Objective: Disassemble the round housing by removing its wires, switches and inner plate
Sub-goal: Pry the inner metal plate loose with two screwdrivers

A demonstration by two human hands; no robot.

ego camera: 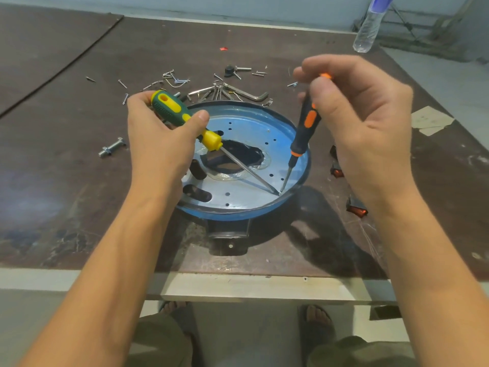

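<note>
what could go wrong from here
Both tips meet at the rim of the round blue housing; the green and yellow screwdriver or the black and orange screwdriver could slip and jab a hand.
The left hand and right hand both hold tools, so nothing steadies the housing; prying may shift it.

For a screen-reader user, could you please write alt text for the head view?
The left hand holds a green-yellow screwdriver and the right hand a black-orange screwdriver, their tips meeting at the near right inner edge of a round blue housing on a table. Behind it lie screws and hex keys; red switches lie to its right.
</note>
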